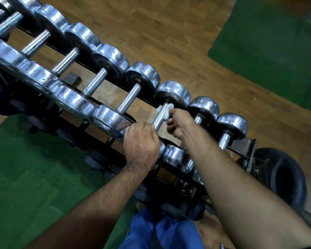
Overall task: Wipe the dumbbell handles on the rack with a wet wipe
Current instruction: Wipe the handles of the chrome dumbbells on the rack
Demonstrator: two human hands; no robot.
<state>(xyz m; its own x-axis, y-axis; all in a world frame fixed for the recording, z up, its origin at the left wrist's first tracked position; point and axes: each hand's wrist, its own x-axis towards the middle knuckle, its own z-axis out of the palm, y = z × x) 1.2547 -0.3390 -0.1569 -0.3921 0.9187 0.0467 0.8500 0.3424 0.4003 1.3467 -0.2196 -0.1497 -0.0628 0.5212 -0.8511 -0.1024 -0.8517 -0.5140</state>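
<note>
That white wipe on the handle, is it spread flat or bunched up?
Bunched up. The wet wipe is a crumpled wad wrapped round the far end of the dumbbell handle, pinched there by the right hand.

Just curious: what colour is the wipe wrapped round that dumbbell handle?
White. The wet wipe shows in the head view, held by the right hand.

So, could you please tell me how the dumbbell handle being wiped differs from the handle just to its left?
The handle being wiped has a white wet wipe wrapped around its far end by the right hand, and the left hand grips its near end. The neighbouring handle is bare, with no hand or wipe touching it, so its full length shows. Both are knurled chrome bars lying parallel on the rack.
</note>
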